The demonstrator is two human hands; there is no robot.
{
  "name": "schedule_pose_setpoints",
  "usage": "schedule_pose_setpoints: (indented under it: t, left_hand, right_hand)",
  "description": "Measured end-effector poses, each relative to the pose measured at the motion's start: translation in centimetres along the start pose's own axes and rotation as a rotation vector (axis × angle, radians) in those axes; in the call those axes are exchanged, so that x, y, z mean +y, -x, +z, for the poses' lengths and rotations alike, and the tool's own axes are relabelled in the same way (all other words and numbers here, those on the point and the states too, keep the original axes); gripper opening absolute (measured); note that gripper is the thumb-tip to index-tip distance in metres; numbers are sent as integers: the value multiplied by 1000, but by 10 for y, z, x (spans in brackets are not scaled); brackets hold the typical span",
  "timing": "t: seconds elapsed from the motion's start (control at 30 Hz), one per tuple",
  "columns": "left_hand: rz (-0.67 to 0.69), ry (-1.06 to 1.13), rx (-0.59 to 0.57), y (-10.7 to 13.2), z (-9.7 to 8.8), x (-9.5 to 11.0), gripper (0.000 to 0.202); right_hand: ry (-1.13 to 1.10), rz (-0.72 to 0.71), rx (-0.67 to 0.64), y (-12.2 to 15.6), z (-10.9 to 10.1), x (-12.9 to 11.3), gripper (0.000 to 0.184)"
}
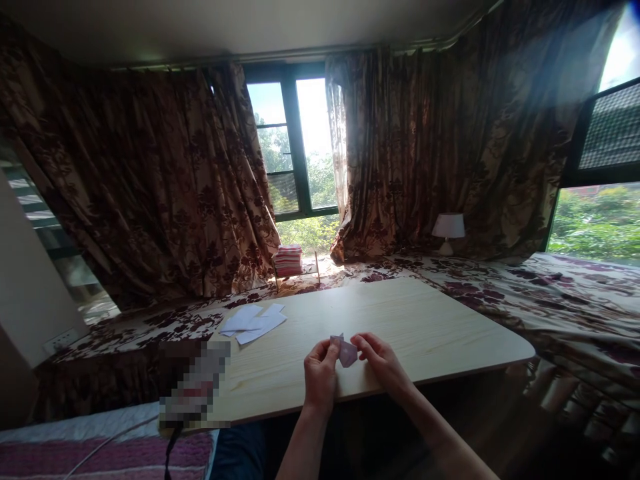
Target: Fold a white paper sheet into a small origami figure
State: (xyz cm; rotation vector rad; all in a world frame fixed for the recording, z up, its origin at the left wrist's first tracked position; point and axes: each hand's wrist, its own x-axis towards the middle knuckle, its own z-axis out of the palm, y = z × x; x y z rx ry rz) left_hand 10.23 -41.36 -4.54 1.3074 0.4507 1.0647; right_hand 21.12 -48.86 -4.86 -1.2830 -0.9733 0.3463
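A small folded piece of pale purple paper [348,353] is held up just over the near edge of the table. My left hand [320,375] pinches its left side between thumb and fingers. At the paper's upper right edge, the curled fingertips of my right hand [381,363] close on it. The paper has angular corners and a small point sticking up at the top. Several white paper sheets [254,323] lie overlapped on the table's far left part, beyond my left hand.
The pale wooden table [410,320] has a rounded right corner. A blurred, pixelated patch [197,387] covers something at its left end, with a cable beside it. Behind stand a small rack with folded striped cloths [289,260] and a white lamp [448,230], before patterned curtains [165,180].
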Motion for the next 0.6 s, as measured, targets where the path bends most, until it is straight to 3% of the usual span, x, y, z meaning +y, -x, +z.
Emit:
schedule_pose_setpoints:
  t: [0.6]
  left_hand:
    - [12, 84, 69, -6, 0, -10, 23]
  right_hand:
    - [39, -20, -42, 2, 0, -8, 35]
